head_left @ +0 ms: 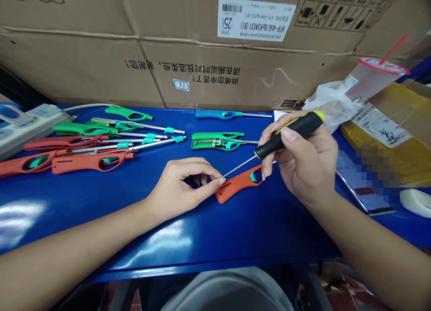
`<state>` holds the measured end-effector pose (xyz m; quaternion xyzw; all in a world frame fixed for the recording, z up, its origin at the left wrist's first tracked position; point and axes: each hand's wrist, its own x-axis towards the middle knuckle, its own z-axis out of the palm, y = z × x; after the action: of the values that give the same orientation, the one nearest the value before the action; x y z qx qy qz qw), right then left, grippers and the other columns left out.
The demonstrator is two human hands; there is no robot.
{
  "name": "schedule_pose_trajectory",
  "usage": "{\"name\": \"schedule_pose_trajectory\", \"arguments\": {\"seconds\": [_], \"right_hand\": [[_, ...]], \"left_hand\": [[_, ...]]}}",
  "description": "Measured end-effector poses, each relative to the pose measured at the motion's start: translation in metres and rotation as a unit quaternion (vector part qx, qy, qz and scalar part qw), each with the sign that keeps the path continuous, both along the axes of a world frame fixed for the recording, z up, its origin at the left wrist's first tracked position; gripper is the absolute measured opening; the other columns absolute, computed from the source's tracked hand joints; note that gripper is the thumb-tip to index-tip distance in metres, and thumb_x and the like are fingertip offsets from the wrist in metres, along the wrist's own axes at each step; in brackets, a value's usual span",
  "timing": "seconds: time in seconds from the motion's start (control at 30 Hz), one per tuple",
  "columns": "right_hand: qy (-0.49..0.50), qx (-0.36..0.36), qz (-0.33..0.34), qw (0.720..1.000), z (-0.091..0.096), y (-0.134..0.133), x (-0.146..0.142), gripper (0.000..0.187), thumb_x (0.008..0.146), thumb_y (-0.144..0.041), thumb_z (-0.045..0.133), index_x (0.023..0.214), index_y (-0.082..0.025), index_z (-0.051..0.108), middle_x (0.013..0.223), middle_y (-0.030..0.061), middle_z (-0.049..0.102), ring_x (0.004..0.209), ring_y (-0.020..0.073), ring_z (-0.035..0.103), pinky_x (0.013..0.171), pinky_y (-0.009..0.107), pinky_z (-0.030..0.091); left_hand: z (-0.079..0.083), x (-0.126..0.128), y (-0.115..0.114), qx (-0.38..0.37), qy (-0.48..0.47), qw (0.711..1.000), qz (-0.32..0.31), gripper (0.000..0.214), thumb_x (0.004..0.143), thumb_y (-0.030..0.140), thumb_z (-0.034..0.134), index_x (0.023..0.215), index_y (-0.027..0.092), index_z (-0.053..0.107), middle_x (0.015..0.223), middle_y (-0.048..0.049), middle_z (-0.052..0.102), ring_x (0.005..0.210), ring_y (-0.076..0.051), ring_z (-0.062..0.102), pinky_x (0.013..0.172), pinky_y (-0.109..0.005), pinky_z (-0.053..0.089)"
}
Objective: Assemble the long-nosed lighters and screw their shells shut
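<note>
My right hand (303,160) is wrapped around the black and yellow handle of a screwdriver (291,133), its thin shaft slanting down to the left. At the shaft's tip, the thumb and forefinger of my left hand (183,183) are pinched together; whatever lies between them is too small to make out. Just beneath the tip is an orange gas lighter (237,184) on the blue table, partly covered by my fingers. Behind it lies a green lighter (215,141) with its casing open and inner parts showing. A blue lighter (215,115) rests farther back.
Several orange lighters (81,162) and green lighters (81,129) are piled at the left, near a white power strip (30,124). A large cardboard box (117,46) walls off the back. On the right are a phone (357,180), a drink cup (373,79) and a yellow package (380,144).
</note>
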<state>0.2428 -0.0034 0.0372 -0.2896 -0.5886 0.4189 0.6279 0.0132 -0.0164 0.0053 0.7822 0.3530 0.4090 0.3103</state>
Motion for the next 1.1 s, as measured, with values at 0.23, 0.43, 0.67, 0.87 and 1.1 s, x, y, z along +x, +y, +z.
{"name": "schedule_pose_trajectory", "arguments": {"seconds": [0.23,0.43,0.67,0.87,1.1], "right_hand": [[-0.027,0.004,-0.003,1.000,0.001,-0.002,-0.001,0.017,0.096,-0.041,0.075,0.094,-0.027,0.066,0.083,-0.0018,0.068,0.043,0.0106,0.058,0.032,0.027,0.047],[-0.039,0.012,-0.018,0.999,0.005,-0.004,-0.001,0.016,0.097,-0.041,0.074,0.094,-0.027,0.067,0.082,-0.0021,0.068,0.041,0.0094,0.055,0.032,0.026,0.041],[-0.049,0.005,0.018,0.999,-0.001,-0.007,-0.004,0.015,0.098,-0.040,0.072,0.094,-0.027,0.066,0.080,-0.0014,0.068,0.041,0.0095,0.054,0.031,0.026,0.041],[-0.077,0.000,0.055,0.996,-0.005,-0.012,-0.004,0.015,0.097,-0.042,0.072,0.095,-0.028,0.066,0.079,-0.0001,0.070,0.044,0.0109,0.052,0.033,0.026,0.040],[-0.083,0.011,0.075,0.994,-0.005,-0.013,0.000,0.013,0.097,-0.040,0.072,0.097,-0.027,0.067,0.083,0.0019,0.071,0.047,0.0121,0.051,0.039,0.028,0.045]], "left_hand": [[-0.002,0.000,0.001,-0.018,0.027,0.999,-0.009,0.009,0.093,0.024,0.076,0.088,0.019,0.082,0.085,-0.0039,0.080,0.070,-0.013,0.069,0.063,-0.025,0.054],[-0.006,-0.005,0.004,0.009,0.096,0.995,-0.024,0.024,0.087,0.029,0.082,0.109,0.021,0.079,0.106,-0.0054,0.081,0.096,-0.021,0.074,0.089,-0.034,0.059],[-0.003,-0.004,0.000,0.020,0.197,0.979,-0.053,0.034,0.082,0.038,0.085,0.111,0.021,0.079,0.108,-0.0069,0.078,0.096,-0.025,0.070,0.092,-0.042,0.055],[-0.005,-0.005,0.000,0.031,0.197,0.978,-0.063,0.030,0.087,0.038,0.082,0.112,0.022,0.082,0.102,-0.0060,0.076,0.092,-0.023,0.067,0.088,-0.039,0.053],[-0.007,-0.005,0.000,0.027,0.193,0.979,-0.058,0.032,0.086,0.039,0.081,0.114,0.022,0.082,0.097,-0.0049,0.075,0.089,-0.022,0.066,0.086,-0.038,0.053]]}}
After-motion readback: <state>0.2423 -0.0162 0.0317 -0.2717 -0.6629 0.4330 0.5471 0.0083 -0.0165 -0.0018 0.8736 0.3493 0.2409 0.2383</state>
